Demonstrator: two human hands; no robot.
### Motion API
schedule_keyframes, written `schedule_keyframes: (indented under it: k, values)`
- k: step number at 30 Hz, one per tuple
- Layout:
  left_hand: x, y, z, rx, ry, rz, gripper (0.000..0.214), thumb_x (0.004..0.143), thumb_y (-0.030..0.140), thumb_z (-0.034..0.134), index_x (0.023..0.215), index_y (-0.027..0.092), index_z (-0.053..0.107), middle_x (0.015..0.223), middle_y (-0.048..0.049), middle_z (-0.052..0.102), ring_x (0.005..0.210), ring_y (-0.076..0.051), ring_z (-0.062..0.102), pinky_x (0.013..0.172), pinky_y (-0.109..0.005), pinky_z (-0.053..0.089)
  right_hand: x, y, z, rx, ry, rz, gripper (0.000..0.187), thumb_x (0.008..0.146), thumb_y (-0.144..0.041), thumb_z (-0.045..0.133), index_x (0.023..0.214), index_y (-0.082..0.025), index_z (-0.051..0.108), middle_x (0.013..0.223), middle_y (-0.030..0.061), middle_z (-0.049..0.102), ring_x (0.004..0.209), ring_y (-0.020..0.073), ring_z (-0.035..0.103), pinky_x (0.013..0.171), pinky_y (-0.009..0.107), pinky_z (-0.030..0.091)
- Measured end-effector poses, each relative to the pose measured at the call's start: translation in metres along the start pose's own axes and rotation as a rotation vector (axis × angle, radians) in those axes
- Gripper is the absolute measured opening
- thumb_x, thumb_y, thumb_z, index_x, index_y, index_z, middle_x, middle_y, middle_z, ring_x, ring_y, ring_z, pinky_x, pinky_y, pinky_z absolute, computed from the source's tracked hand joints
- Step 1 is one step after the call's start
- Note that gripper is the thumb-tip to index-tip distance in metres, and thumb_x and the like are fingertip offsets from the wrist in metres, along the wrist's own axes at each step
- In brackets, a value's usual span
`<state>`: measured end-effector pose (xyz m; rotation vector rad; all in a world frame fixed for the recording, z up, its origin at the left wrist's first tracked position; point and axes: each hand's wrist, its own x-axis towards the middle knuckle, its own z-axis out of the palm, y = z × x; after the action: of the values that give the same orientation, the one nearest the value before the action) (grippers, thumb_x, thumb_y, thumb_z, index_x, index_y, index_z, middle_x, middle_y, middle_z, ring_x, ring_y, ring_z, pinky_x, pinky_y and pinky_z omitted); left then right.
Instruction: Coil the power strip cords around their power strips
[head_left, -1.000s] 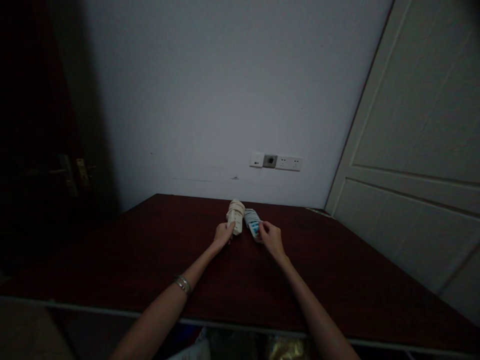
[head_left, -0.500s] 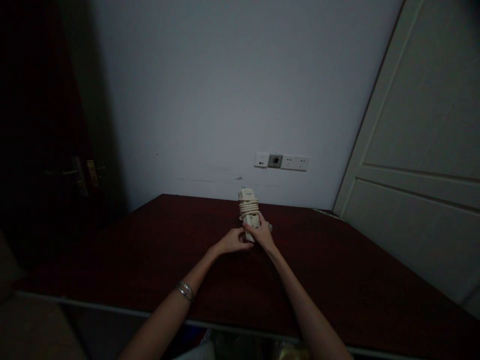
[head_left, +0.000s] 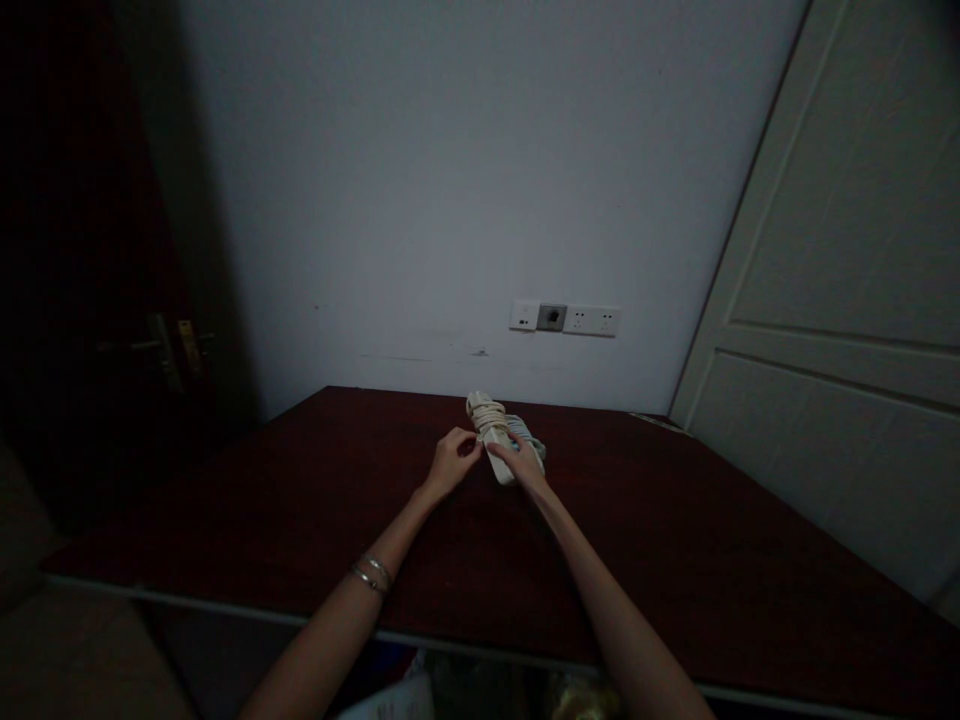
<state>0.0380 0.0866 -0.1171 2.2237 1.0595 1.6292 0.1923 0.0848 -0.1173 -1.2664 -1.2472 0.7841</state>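
A white power strip (head_left: 504, 470) with its cream cord (head_left: 489, 416) wound round it in several turns is tilted above the dark red table. My right hand (head_left: 523, 464) grips the strip from the right, thumb across its top face. At its left side my left hand (head_left: 454, 460) is closed in a pinch against the cord's edge; the small bit between its fingertips is mostly hidden. Behind my right hand shows a second pale bundle of wound cord (head_left: 527, 436), partly covered by the fingers. I cannot tell whether it is joined to the strip.
The dark red tabletop (head_left: 360, 500) reaches back to a pale wall (head_left: 420, 200) with a row of sockets (head_left: 591, 320). A white panelled door (head_left: 847, 300) stands at the right, a dark door with a handle (head_left: 161, 345) at the left. Items sit below the table's front edge.
The power strip has turned, its far end swinging left, and the second bundle now shows at its right. My left hand has moved up from the near end to the cord at the left side.
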Motion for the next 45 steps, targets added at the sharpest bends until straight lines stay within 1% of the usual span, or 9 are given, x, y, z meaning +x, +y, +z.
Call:
schedule_keyframes:
  k: [11,19,24,31,33,37,40,42,45]
  values:
    - [-0.002,0.004,-0.003,0.027,-0.131,-0.014,0.007,0.075,0.019,0.054,0.080,0.015,0.056,0.077,-0.0014,0.049,0.068,-0.012,0.047,0.061,-0.022,0.039,-0.001,0.005,0.002,0.007,-0.050,-0.009,0.059,0.056,-0.042,0.068,0.106,-0.012,0.059,0.079,0.0057,0.067,0.073,0.0241,0.063,0.063,0.032,0.049]
    - [0.000,0.000,-0.003,0.074,-0.114,0.034,0.002,0.077,0.016,0.050,0.076,0.015,0.051,0.079,-0.0016,0.047,0.073,-0.013,0.045,0.067,-0.025,0.039,-0.012,-0.009,0.007,-0.007,-0.012,-0.045,0.058,0.056,-0.040,0.067,0.105,-0.012,0.059,0.088,0.0083,0.067,0.079,0.0248,0.063,0.068,0.032,0.049]
    - [0.000,-0.003,-0.006,0.136,-0.170,0.094,0.004,0.079,0.016,0.046,0.082,0.016,0.049,0.084,-0.0037,0.047,0.081,-0.016,0.046,0.076,-0.029,0.041,-0.014,-0.008,0.009,-0.020,-0.024,-0.078,0.058,0.057,-0.041,0.067,0.106,-0.011,0.058,0.087,0.0080,0.067,0.078,0.0232,0.063,0.070,0.032,0.048]
    - [-0.002,0.012,-0.010,0.231,-0.338,0.124,0.010,0.081,0.016,0.042,0.088,0.017,0.049,0.087,-0.0054,0.049,0.078,-0.017,0.047,0.076,-0.031,0.042,-0.011,-0.008,0.000,-0.169,0.046,-0.117,0.066,0.054,-0.043,0.069,0.111,-0.013,0.056,0.092,0.0092,0.065,0.086,0.0261,0.061,0.076,0.036,0.046]
    - [-0.001,0.017,-0.013,0.274,-0.312,0.134,0.008,0.080,0.018,0.044,0.085,0.017,0.050,0.087,-0.0060,0.050,0.079,-0.017,0.047,0.074,-0.030,0.042,-0.011,-0.009,-0.004,-0.231,0.043,-0.138,0.064,0.054,-0.044,0.068,0.111,-0.016,0.056,0.091,0.0073,0.065,0.086,0.0255,0.061,0.076,0.036,0.046]
    - [0.004,0.017,-0.024,0.365,-0.196,0.126,0.003,0.075,0.020,0.051,0.074,0.017,0.053,0.084,-0.0065,0.054,0.083,-0.020,0.048,0.076,-0.032,0.039,-0.013,-0.010,-0.010,-0.357,0.003,-0.233,0.069,0.054,-0.044,0.069,0.115,-0.016,0.054,0.089,0.0071,0.065,0.084,0.0252,0.061,0.072,0.035,0.047]
    - [0.016,0.016,-0.038,0.381,-0.197,0.122,0.010,0.079,0.022,0.049,0.082,0.017,0.057,0.082,-0.0060,0.058,0.080,-0.019,0.051,0.078,-0.032,0.038,-0.016,-0.014,-0.016,-0.491,-0.069,-0.359,0.059,0.059,-0.039,0.067,0.113,-0.018,0.055,0.087,0.0068,0.066,0.078,0.0240,0.062,0.068,0.033,0.047]
    - [0.032,0.018,-0.052,0.430,-0.198,0.153,0.017,0.083,0.025,0.045,0.089,0.017,0.059,0.086,-0.0069,0.061,0.084,-0.019,0.052,0.081,-0.033,0.036,-0.018,-0.019,-0.023,-0.567,-0.147,-0.448,0.053,0.061,-0.036,0.066,0.111,-0.019,0.056,0.088,0.0061,0.066,0.077,0.0225,0.062,0.067,0.032,0.047]
    - [0.067,0.022,-0.079,0.572,-0.238,0.245,0.024,0.087,0.026,0.039,0.096,0.017,0.059,0.094,-0.0088,0.062,0.093,-0.022,0.050,0.087,-0.037,0.032,-0.020,-0.025,-0.035,-0.641,-0.188,-0.584,0.057,0.061,-0.032,0.066,0.115,-0.020,0.053,0.104,0.0077,0.062,0.091,0.0228,0.059,0.075,0.032,0.046]
